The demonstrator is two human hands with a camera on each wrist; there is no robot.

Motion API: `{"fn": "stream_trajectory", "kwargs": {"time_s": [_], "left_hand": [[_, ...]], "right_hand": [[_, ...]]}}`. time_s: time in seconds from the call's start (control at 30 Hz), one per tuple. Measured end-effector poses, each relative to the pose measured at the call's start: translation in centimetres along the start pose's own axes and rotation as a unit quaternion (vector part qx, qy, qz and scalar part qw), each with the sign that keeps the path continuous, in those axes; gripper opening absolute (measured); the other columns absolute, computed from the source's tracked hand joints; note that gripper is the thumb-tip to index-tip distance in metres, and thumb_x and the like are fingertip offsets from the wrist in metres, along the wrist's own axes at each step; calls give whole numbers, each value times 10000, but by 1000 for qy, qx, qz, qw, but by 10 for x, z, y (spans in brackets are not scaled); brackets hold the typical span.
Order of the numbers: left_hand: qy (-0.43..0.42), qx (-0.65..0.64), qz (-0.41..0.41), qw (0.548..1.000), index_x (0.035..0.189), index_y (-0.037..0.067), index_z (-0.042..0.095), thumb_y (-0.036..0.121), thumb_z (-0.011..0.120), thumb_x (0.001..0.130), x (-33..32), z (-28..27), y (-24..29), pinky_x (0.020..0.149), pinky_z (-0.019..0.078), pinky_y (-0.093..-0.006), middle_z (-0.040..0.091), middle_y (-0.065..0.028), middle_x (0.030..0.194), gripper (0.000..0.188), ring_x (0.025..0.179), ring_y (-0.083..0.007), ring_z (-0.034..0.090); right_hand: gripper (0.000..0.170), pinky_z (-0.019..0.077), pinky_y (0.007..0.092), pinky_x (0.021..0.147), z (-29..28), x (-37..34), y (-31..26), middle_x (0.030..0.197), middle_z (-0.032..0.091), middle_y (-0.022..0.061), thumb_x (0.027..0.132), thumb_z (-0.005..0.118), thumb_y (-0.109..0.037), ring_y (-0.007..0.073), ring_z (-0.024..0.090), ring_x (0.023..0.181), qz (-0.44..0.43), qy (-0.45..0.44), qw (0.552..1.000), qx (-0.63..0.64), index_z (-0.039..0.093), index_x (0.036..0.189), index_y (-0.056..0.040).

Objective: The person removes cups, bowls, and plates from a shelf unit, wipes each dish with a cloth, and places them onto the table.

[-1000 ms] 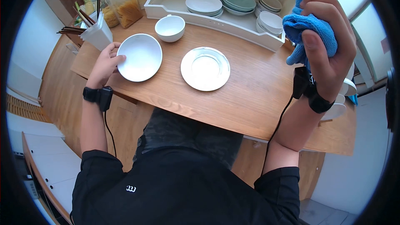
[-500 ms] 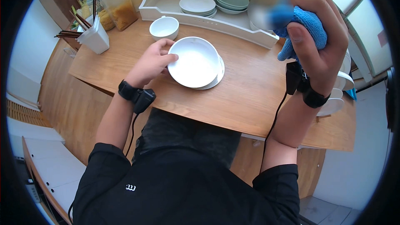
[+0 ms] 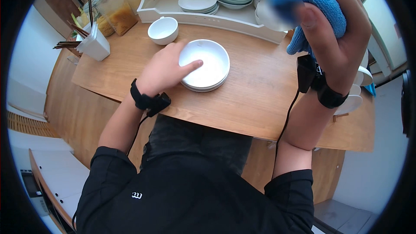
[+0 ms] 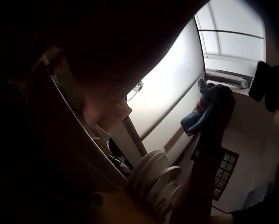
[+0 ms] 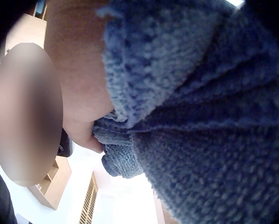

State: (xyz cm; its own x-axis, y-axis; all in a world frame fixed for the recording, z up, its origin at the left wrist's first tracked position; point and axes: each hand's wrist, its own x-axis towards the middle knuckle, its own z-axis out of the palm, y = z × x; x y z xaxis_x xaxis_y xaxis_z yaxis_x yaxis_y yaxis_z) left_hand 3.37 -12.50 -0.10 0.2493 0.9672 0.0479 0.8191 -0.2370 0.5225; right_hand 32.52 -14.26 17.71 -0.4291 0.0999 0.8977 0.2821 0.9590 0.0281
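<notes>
White bowl, at left a second ago, now sits on the white plates near frame centre, apparently stacked; left hand loosely spread over its left rim, right hand clutching blue cloth, upper right.

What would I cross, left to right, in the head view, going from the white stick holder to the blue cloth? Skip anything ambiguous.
White stick holder → white cup → top bowl of the white stack → blue cloth held in the right hand.
</notes>
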Motion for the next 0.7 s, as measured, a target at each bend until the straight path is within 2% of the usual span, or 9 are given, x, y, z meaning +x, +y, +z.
{"fn": "stream_trajectory", "kwargs": {"time_s": [0.03,0.07,0.1,0.13,0.23,0.27,0.33,0.43,0.7], "left_hand": [[-2,1,3,1000,1576,15,508,466,813,919,-2,4,5,1121,507,-469,632,-293,1461,853,1323,-412,642],[19,33,94,995,1611,72,483,523,846,862,-5,9,9,1180,447,-508,531,-301,1555,946,1423,-461,532],[41,64,184,980,1646,129,458,580,878,806,-6,14,13,1239,388,-547,430,-310,1649,1042,1524,-509,422],[31,156,187,969,1675,224,425,620,918,726,-7,18,16,1269,329,-595,302,-310,1718,1141,1570,-554,308],[44,202,256,944,1667,229,435,607,927,710,2,25,16,1273,318,-598,316,-325,1699,1141,1561,-538,324],[44,202,257,944,1667,229,435,607,927,710,5,23,16,1273,318,-598,316,-325,1699,1141,1561,-538,324],[-31,141,239,960,1658,245,449,563,938,692,11,20,17,1273,325,-586,350,-314,1673,1128,1537,-529,349],[-60,102,225,967,1642,233,472,513,943,682,11,16,22,1263,344,-578,372,-308,1650,1105,1511,-523,376],[-47,133,228,963,1616,225,521,507,942,688,12,15,17,1265,348,-574,374,-314,1650,1057,1512,-528,380]], "right_hand": [[397,426,320,585,-2,2,-4,822,638,100,817,809,-380,171,600,666,23,-8,999,41,680,859,-7],[397,426,320,585,-1,-2,3,822,638,100,817,809,-380,171,600,666,25,-8,999,39,680,859,-7],[398,422,320,583,4,-5,14,822,637,98,814,810,-383,170,595,661,-23,11,1000,2,680,856,-9],[400,419,320,580,7,-7,18,822,635,97,811,812,-385,169,590,656,-71,30,996,-35,681,854,-10],[407,418,321,586,3,-1,-6,826,637,96,807,818,-391,170,590,667,-51,-18,996,-65,683,856,-10],[407,418,321,586,5,-4,-2,826,637,96,807,818,-391,170,590,667,-51,-18,996,-66,683,856,-10],[404,418,321,593,9,-10,10,830,640,96,800,822,-389,172,595,680,-28,27,999,-34,682,855,-14],[401,426,319,602,8,-10,11,830,640,95,789,830,-384,176,605,696,-26,25,999,-20,683,853,-17],[398,440,321,608,6,-11,13,832,648,97,779,849,-381,183,614,710,-29,27,999,-17,694,857,-23]]}}
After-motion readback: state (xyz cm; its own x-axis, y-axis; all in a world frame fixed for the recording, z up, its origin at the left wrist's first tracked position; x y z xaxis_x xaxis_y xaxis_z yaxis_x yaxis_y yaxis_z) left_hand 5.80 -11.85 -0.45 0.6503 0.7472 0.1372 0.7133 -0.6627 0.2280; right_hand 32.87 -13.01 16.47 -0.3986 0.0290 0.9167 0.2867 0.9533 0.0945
